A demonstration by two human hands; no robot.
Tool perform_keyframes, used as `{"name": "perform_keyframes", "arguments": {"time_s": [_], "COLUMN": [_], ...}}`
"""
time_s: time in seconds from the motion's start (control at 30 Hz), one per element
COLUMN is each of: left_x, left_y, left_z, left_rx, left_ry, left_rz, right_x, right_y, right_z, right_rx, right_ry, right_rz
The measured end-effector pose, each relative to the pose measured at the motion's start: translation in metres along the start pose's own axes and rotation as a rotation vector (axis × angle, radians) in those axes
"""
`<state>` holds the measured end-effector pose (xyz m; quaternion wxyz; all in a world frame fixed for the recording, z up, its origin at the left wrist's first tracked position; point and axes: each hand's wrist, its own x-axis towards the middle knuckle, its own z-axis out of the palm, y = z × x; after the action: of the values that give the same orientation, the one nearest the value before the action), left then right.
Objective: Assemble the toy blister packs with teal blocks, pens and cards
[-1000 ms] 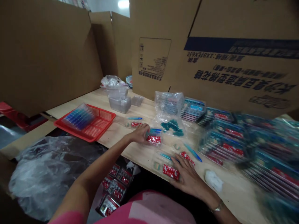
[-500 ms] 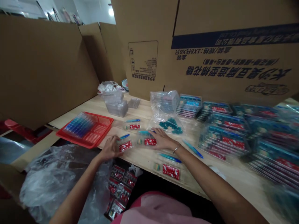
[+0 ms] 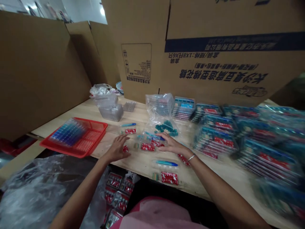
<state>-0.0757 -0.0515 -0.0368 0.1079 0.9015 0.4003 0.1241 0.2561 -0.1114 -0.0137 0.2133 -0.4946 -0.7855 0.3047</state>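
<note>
My left hand (image 3: pixel 118 148) is over a small clear tray, its fingers apart and curved; a red patterned packet (image 3: pixel 125 148) shows partly beneath them. My right hand (image 3: pixel 173 145) is also open, thumb apart from the fingers, beside another clear tray with a red packet (image 3: pixel 147 146) and blue pens. A further red packet (image 3: pixel 157 143) lies at its fingertips. Under the right wrist, one more red packet (image 3: pixel 183 159) is partly hidden. Closer to me lies a clear tray with a blue pen (image 3: pixel 166 163), a red packet (image 3: pixel 169 177) and a small striped block (image 3: pixel 155 176).
An orange-red basket (image 3: pixel 82 153) at left holds blue pens in clear trays. Empty clear trays (image 3: pixel 111 109) stand behind. A plastic bag (image 3: pixel 159 108) and teal pieces (image 3: pixel 166 128) lie mid-table. Filled packs (image 3: pixel 214 143) are stacked at right. Cardboard (image 3: pixel 138 28) walls the back.
The view has turned slightly right. My left fingers have spread over their tray. My right hand has moved right, off the middle tray, and a red packet now shows at its fingertips.
</note>
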Motion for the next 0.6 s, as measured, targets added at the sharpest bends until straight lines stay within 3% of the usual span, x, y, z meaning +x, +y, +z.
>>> {"name": "perform_keyframes", "arguments": {"time_s": [0.1,0.23,0.43,0.6], "left_x": [0.039,0.075,0.094,0.096], "left_y": [0.020,0.030,0.023,0.020], "left_z": [0.005,0.014,0.010,0.002], "left_rx": [0.022,0.074,-0.050,-0.087], "left_ry": [-0.165,-0.326,-0.338,-0.311], "left_rz": [0.109,0.115,0.159,0.166], "right_x": [-0.029,-0.091,-0.202,-0.244], "right_y": [-0.002,-0.006,-0.003,-0.005], "right_z": [-0.008,-0.012,0.015,0.042], "right_rx": [-0.083,-0.280,-0.364,-0.368], "right_ry": [0.054,0.164,0.182,0.155], "right_rz": [-0.008,0.073,0.303,0.442]}}
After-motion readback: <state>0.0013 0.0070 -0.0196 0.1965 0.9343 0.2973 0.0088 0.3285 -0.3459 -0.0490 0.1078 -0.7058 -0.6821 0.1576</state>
